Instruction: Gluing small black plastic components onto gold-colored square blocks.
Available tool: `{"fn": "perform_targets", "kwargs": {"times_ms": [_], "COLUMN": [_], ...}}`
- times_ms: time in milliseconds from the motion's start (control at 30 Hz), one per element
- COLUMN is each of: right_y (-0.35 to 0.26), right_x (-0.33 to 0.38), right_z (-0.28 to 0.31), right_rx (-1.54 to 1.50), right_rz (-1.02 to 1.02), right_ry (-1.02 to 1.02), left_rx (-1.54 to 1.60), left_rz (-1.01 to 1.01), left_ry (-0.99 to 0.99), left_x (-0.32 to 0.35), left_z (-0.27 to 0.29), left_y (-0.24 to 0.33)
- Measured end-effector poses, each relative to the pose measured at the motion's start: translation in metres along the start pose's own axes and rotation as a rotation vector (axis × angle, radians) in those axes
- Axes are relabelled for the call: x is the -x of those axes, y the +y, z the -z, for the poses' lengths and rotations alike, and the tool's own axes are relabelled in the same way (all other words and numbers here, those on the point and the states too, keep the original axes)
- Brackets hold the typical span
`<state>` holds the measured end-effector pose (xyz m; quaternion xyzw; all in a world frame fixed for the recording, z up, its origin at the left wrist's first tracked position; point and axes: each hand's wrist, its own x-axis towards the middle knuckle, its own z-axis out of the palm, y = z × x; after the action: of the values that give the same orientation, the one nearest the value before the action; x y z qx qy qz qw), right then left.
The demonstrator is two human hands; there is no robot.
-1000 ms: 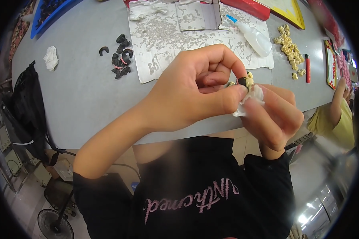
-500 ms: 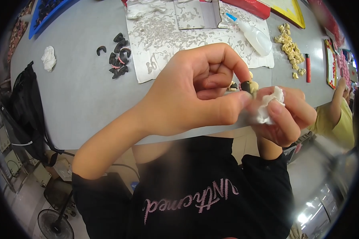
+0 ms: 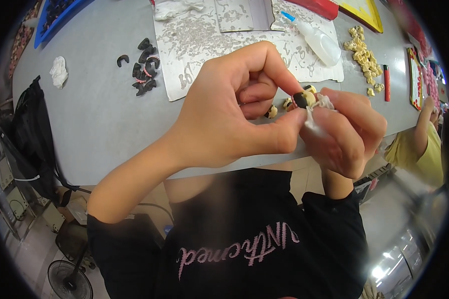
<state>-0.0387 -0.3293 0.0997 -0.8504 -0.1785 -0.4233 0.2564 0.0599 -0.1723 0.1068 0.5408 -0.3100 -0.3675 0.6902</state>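
Observation:
My left hand [image 3: 224,109] pinches a small black and cream figure piece [image 3: 300,100] between thumb and forefinger, its other fingers curled in. Crumpled white tissue [image 3: 312,119] sits in the fingers of my right hand [image 3: 351,132], with its front edge against the piece. Part of the piece is hidden by fingertips and tissue. Beyond my hands, a few similar cream and black pieces [image 3: 271,112] lie on the grey table [image 3: 100,129].
A stained white sheet [image 3: 199,45] holds a squeeze bottle [image 3: 322,46] with a blue tip. Black curved pieces [image 3: 145,67] lie left, cream pieces [image 3: 365,60] and a red stick [image 3: 387,82] right. A tissue wad [image 3: 59,72], blue tray [image 3: 60,22] and black bag [image 3: 35,124] are farther left.
Both hands have moved slightly up and left. The tissue now presses nearer the piece, and my right fingers have closed further over it. More cream and black pieces show behind.

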Motion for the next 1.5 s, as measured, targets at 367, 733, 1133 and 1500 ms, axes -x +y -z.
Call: {"fn": "perform_targets", "kwargs": {"times_ms": [367, 733, 1133, 1500], "right_y": [0.003, 0.002, -0.001, -0.009], "right_x": [0.001, 0.002, 0.001, -0.001], "right_z": [0.0, 0.001, 0.006, -0.016], "right_rx": [0.014, -0.012, -0.029, 0.032], "right_rz": [0.035, -0.045, -0.069, -0.058], "right_ry": [-0.008, -0.048, -0.085, 0.228], "left_rx": [-0.066, -0.149, -0.156, 0.038], "left_rz": [-0.039, -0.079, -0.017, 0.133], "left_ry": [0.069, 0.066, 0.019, -0.05], "left_x": [-0.001, -0.001, -0.003, -0.004], "left_z": [-0.001, 0.001, 0.004, 0.004], "left_y": [-0.003, -0.004, -0.001, 0.004]}}
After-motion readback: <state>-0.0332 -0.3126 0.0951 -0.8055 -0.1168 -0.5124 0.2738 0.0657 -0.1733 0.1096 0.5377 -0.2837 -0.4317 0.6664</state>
